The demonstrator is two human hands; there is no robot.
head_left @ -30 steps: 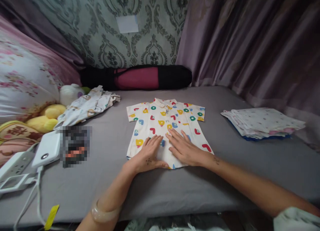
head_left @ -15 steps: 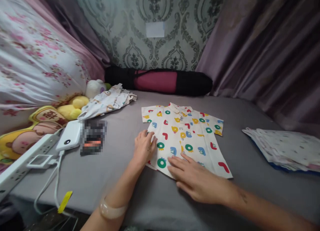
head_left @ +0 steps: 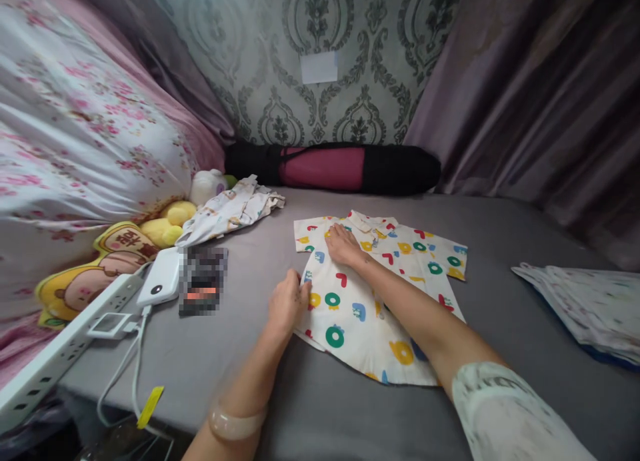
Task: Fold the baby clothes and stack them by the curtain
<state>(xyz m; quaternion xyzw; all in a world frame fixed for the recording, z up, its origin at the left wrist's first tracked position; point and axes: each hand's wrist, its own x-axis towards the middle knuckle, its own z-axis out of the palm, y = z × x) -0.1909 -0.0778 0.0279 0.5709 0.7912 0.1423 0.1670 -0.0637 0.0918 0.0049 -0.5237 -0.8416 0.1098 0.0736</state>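
A short-sleeved white collared shirt [head_left: 345, 298], printed with red, yellow, green and blue letter shapes, is lying spread out near the middle of the near edge of a flat surface covered in plain grey cloth [head_left: 235, 341], its collar pointing toward the far edge. The right hand [head_left: 346, 248] is resting palm down below the collar, fingers extended and grasping nothing, its forearm crossing over the shirt. The left hand [head_left: 289, 302] is touching the shirt's left side edge with bent fingers; whether it is pinching the fabric, I cannot tell. A folded stack of pale patterned cloth [head_left: 590, 308] is lying toward the right edge. A long black-and-maroon fabric bag [head_left: 323, 168] is stretching along the far edge, while a white plastic power strip [head_left: 70, 351] is running toward the near-left corner.
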